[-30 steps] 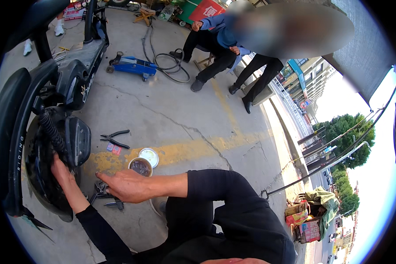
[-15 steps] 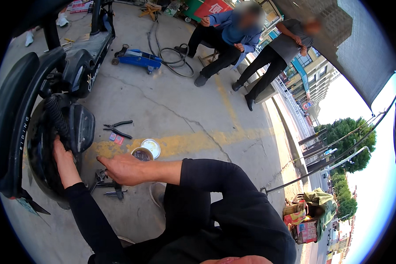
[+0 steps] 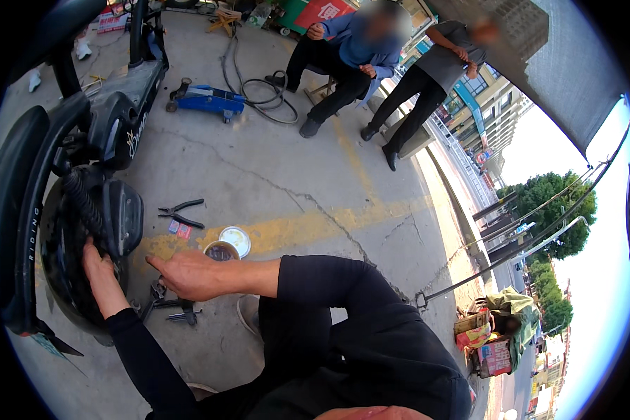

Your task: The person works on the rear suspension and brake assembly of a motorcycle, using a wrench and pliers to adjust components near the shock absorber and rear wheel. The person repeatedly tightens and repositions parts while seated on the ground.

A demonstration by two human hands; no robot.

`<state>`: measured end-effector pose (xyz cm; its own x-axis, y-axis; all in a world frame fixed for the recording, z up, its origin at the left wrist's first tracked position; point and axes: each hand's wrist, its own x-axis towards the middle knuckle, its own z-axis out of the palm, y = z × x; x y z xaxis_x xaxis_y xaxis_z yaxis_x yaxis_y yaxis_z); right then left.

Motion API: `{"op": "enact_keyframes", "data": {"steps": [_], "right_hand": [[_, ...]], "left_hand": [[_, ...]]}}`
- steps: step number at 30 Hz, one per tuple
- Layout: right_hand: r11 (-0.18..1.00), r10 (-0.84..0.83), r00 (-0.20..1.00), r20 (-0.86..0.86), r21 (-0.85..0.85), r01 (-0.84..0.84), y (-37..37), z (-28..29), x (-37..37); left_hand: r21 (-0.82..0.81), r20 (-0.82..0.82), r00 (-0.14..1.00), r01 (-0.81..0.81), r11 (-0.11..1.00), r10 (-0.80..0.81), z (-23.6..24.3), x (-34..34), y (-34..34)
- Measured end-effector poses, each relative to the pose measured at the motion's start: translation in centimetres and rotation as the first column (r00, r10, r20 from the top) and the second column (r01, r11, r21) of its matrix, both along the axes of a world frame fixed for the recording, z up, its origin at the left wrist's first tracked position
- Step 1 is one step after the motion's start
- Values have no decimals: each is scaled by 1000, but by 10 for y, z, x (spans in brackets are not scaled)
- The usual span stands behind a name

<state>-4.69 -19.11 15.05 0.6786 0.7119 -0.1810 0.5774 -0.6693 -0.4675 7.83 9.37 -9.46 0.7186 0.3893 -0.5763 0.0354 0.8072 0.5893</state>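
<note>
At the left stands a black electric scooter, its rear wheel (image 3: 59,269) close in front of me. My left hand (image 3: 102,280) lies against the side of this wheel, fingers stretched along it and thumb apart; the fingertips are partly hidden. To the right of the wheel, my right hand (image 3: 185,274) hangs above the floor, index finger stretched toward the wheel and the other fingers curled. I see nothing held in it. Beneath it lie metal hand tools (image 3: 183,313), partly covered by the hand. Just beyond is an opened round tin (image 3: 222,251) with dark contents, beside its white lid (image 3: 236,241).
Black-handled pliers (image 3: 182,212) and small red and blue patches or packets (image 3: 180,229) lie farther off. Beyond are a blue floor jack (image 3: 206,101) and a coiled hose (image 3: 273,105). One person (image 3: 346,63) sits; another (image 3: 430,84) stands at right.
The whole view has shifted slightly, so most things sit a little farther left. Both hands keep nearly the same places by the wheel.
</note>
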Motion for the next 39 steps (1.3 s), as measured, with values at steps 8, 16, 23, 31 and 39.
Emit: {"op": "enact_keyframes", "data": {"steps": [8,16,23,31,39], "right_hand": [[1000,27,999,34,-3,-26,10,4,13],[1000,29,999,42,9,-29,0,-5,10],[1000,5,1000,-30,8,-5,-3,3,1],[993,43,999,-3,-109,-43,-17,15,24],[906,-421,907,-30,-56,419,-146,-21,93]], "left_hand": [[-115,181,983,-15,993,36,1,3,12],[828,198,946,-22,560,-256,105,-105,-54],[952,52,965,30,305,-258,118,-112,-64],[-179,86,986,-127,976,144,65,-13,-34],[619,134,968,-251,745,215,84,-47,-84]]}}
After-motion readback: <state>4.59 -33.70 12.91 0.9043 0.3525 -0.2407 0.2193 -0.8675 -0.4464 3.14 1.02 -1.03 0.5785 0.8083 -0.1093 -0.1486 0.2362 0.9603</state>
